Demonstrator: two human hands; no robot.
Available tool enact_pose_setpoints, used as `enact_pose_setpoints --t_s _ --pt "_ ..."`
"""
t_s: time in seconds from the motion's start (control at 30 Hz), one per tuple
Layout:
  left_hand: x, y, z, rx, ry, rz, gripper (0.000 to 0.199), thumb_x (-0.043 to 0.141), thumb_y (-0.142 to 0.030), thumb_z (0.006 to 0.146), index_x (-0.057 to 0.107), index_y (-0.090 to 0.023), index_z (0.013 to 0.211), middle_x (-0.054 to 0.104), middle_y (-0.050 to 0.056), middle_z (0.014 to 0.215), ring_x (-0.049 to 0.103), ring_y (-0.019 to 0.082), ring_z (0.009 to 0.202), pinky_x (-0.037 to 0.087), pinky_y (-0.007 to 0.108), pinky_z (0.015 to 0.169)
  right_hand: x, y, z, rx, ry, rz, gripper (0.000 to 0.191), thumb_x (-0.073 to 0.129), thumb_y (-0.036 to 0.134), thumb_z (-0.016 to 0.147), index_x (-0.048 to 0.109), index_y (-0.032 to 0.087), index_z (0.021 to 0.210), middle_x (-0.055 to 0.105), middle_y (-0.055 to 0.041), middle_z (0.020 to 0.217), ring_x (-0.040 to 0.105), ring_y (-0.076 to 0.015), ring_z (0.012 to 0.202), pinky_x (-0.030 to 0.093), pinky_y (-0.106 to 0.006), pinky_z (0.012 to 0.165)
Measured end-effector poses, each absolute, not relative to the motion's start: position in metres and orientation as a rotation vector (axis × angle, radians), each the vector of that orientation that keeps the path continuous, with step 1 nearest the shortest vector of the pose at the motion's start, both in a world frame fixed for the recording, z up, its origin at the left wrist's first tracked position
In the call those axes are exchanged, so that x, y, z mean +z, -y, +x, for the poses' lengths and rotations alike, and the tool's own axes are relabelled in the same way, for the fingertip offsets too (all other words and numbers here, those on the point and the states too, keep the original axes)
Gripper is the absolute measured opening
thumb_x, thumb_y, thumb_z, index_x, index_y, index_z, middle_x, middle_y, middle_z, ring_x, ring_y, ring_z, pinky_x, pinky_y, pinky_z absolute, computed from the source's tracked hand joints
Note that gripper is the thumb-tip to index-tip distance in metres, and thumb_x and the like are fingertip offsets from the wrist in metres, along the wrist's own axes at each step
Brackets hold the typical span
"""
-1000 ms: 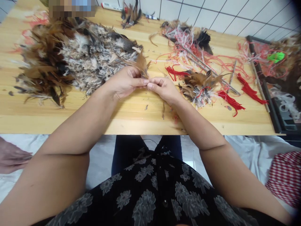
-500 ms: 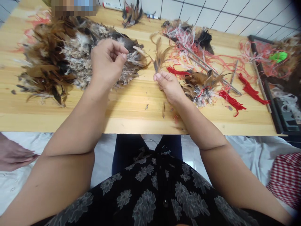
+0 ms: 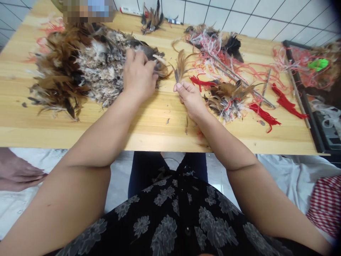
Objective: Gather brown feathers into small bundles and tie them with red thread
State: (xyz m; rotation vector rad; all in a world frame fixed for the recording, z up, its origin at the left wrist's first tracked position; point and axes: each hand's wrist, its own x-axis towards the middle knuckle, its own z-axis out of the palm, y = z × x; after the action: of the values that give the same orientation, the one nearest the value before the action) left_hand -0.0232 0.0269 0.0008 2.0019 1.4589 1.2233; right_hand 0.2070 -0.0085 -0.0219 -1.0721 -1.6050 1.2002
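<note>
My left hand (image 3: 140,74) reaches onto the right side of a big pile of brown, white and dark feathers (image 3: 98,67). Its fingers curl down over the feathers with gaps between them, and the fingertips are partly hidden. Pinched between thumb and fingers of my right hand (image 3: 189,95) is a small brown feather bunch (image 3: 181,65), its tips pointing away from me. Just right of that hand lies a brown feather cluster (image 3: 229,96) with red thread and pale quill ends.
Red thread bundles (image 3: 287,102), thin sticks (image 3: 229,73) and pink-white string (image 3: 207,42) lie on the wooden table (image 3: 87,137). A dark-edged tray (image 3: 306,89) stands at the right. Markers (image 3: 131,11) rest by the tiled wall. Another person's hand (image 3: 18,170) is at the left.
My left hand has moved right and lowered onto the feather pile, its fingers now pointing down. The right hand has barely moved and still pinches the small bunch.
</note>
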Motion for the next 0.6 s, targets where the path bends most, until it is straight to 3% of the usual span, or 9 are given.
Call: enact_pose_setpoints --t_s 0.17,0.27,0.37,0.5,0.6 --pt "-0.010 -0.035 -0.017 1.315 -1.281 1.806 0.057 0.106 -0.066 0.089 0.061 -0.033 0.075 0.058 0.011 0.106 0.023 0.037 0.147 0.013 0.045 0.137 -0.020 0.014 0.201 1.113 1.511 -1.119 0.072 0.067 0.095 0.104 0.058 0.026 0.087 0.054 0.0013 0.079 0.055 -0.0164 0.084 0.053 -0.031 0.081" --pt "-0.008 -0.034 -0.019 1.293 -1.248 1.794 0.057 0.101 -0.059 0.096 0.056 -0.032 0.074 0.059 0.012 0.104 0.022 0.036 0.150 0.019 0.045 0.133 -0.019 0.016 0.200 1.105 1.502 -1.097 0.072 0.065 0.096 0.104 0.058 0.026 0.086 0.054 0.0011 0.079 0.056 -0.0166 0.086 0.053 -0.031 0.082" --pt "-0.002 -0.029 -0.020 1.261 -1.411 1.883 0.052 0.093 -0.042 0.103 0.050 -0.032 0.075 0.051 0.012 0.102 0.027 0.037 0.141 0.019 0.049 0.132 -0.020 0.014 0.202 1.097 1.497 -1.101 0.073 0.064 0.097 0.104 0.059 0.026 0.086 0.050 0.0017 0.079 0.053 -0.0161 0.083 0.051 -0.031 0.079" --pt "0.009 -0.025 -0.019 1.294 -1.475 1.913 0.048 0.101 -0.035 0.099 0.056 -0.029 0.081 0.048 0.010 0.109 0.031 0.036 0.133 0.017 0.047 0.133 -0.024 0.010 0.204 1.098 1.469 -1.124 0.074 0.064 0.099 0.103 0.060 0.026 0.087 0.041 0.0042 0.074 0.044 -0.0151 0.075 0.045 -0.030 0.072" --pt "0.012 -0.023 -0.013 1.383 -1.275 1.724 0.047 0.112 -0.035 0.095 0.067 -0.025 0.088 0.053 0.003 0.101 0.039 0.028 0.122 0.027 0.037 0.126 -0.025 0.007 0.206 1.108 1.445 -1.115 0.072 0.067 0.097 0.103 0.062 0.026 0.088 0.043 0.0041 0.073 0.048 -0.0155 0.076 0.048 -0.030 0.075"
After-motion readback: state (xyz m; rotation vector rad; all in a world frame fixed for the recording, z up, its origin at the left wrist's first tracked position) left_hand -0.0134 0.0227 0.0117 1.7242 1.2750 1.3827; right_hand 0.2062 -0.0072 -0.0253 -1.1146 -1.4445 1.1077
